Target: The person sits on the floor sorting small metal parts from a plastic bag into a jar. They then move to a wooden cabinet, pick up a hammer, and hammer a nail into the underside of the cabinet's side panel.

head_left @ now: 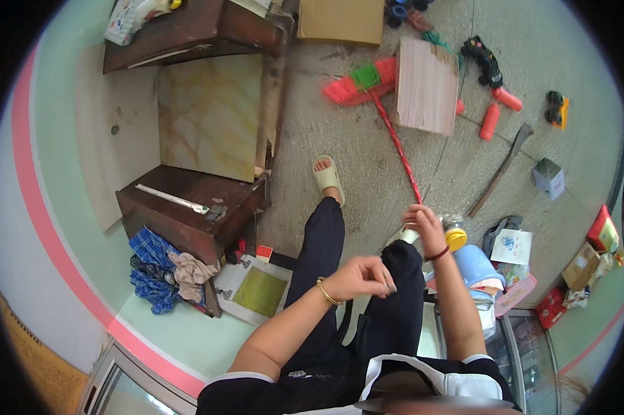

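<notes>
My right hand is curled at the upper end of the red handle of a broom. Past the fingers, the rest of the handle is hidden. The broom's red and green head is slightly blurred on the floor, against a pale pinkish box. In front of my body, above my thighs, my left hand has its fingers pinched together. A small dark spot shows at the fingertips, too small to name. A gold bangle circles that wrist, and a dark red band the other.
A dark wooden cabinet stands left, with crumpled clothes beside it. Beyond the broom are a cardboard box, a black toy car and red cylinders. At right lie a long stick, a small box and a blue tub.
</notes>
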Demonstrator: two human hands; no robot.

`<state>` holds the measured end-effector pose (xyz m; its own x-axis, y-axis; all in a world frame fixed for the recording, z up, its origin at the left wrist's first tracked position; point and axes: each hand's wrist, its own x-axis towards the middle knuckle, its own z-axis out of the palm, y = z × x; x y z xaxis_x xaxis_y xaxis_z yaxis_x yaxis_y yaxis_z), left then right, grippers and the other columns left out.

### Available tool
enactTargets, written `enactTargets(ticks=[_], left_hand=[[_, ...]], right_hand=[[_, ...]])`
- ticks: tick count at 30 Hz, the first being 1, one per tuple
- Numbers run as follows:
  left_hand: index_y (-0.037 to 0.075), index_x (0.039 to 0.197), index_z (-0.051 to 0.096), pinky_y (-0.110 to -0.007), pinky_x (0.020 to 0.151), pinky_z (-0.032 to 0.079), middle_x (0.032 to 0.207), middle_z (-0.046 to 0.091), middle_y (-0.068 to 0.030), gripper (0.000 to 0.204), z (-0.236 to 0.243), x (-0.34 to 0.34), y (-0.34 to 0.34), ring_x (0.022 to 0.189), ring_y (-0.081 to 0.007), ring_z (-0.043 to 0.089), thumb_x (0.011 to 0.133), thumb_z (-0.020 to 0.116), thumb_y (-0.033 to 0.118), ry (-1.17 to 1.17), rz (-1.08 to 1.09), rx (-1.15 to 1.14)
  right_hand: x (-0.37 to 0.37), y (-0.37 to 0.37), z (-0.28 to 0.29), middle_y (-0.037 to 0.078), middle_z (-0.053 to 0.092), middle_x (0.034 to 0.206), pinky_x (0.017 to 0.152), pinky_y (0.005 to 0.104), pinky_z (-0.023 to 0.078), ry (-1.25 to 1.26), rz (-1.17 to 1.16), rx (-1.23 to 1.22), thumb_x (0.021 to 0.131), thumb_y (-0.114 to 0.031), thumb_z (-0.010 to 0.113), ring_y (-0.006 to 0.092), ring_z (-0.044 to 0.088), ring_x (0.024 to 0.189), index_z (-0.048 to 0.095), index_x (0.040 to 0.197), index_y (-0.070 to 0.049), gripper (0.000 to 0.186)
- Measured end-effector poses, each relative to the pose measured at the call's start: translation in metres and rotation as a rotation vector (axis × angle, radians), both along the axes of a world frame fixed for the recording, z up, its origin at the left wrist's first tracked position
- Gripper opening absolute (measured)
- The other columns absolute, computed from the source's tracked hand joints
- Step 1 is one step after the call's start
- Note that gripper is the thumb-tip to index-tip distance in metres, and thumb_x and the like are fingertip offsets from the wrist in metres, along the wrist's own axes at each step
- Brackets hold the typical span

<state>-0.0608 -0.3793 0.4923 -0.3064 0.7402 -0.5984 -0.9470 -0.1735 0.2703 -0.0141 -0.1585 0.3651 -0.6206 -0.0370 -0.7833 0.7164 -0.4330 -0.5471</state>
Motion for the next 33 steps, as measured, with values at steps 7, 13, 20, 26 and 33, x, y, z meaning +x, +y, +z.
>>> enactTargets(ticks=[7, 13, 20, 26, 33], left_hand=[[0.001, 0.087, 0.056, -0.025, 0.069, 0.051, 0.085, 0.062, -0.0077, 0.012, 0.024, -0.101, -0.07, 0.076, -0.0141, 0.062, 0.078, 0.06, -0.005, 0.115, 0.189, -0.232], [0.003, 0.092, 0.057, -0.023, 0.075, 0.045, 0.086, 0.058, -0.0013, 0.012, 0.032, -0.148, -0.08, 0.083, -0.01, 0.057, 0.083, 0.049, 0.005, 0.061, 0.372, -0.247], [0.007, 0.076, 0.054, -0.025, 0.057, 0.038, 0.075, 0.054, -0.0012, 0.022, 0.05, -0.235, -0.06, 0.066, -0.0121, 0.049, 0.088, 0.05, 0.026, -0.056, 0.703, -0.149], [0.012, 0.058, 0.041, -0.025, 0.044, 0.027, 0.049, 0.04, -0.0013, 0.047, 0.038, -0.288, -0.061, 0.045, -0.011, 0.034, 0.09, 0.047, 0.045, 0.07, 0.68, 0.408], [0.011, 0.065, 0.044, -0.025, 0.042, 0.023, 0.047, 0.04, -0.0012, 0.041, 0.036, -0.3, -0.093, 0.042, -0.0107, 0.03, 0.092, 0.046, 0.041, 0.001, 0.56, 0.421]], right_hand=[[-0.157, -0.142, 0.16, 0.015, 0.057, 0.106, 0.09, 0.0353, 0.039, 0.693, 0.345, 0.155, 0.092, -0.018, 0.041, 0.0271, 0.053, 0.101, 0.057, 0.103, 0.0, 0.026], [-0.225, -0.167, 0.174, 0.016, 0.058, 0.097, 0.081, 0.0337, 0.045, 0.685, 0.452, 0.316, 0.087, -0.008, 0.047, 0.0299, 0.057, 0.09, 0.057, 0.098, 0.001, 0.017], [-0.319, -0.163, 0.198, 0.017, 0.056, 0.105, 0.085, 0.0363, 0.044, 0.866, 0.529, 0.341, 0.082, -0.012, 0.053, 0.0325, 0.055, 0.097, 0.056, 0.106, 0.0, 0.027], [-0.361, -0.144, 0.194, 0.012, 0.055, 0.098, 0.083, 0.0288, 0.042, 0.599, 0.373, 0.161, 0.094, -0.018, 0.038, 0.0189, 0.055, 0.091, 0.055, 0.104, 0.005, 0.03], [-0.372, -0.157, 0.152, 0.007, 0.06, 0.086, 0.075, 0.0255, 0.046, 0.271, 0.497, 0.166, 0.088, -0.011, 0.054, 0.0116, 0.056, 0.082, 0.059, 0.097, 0.002, 0.017]])
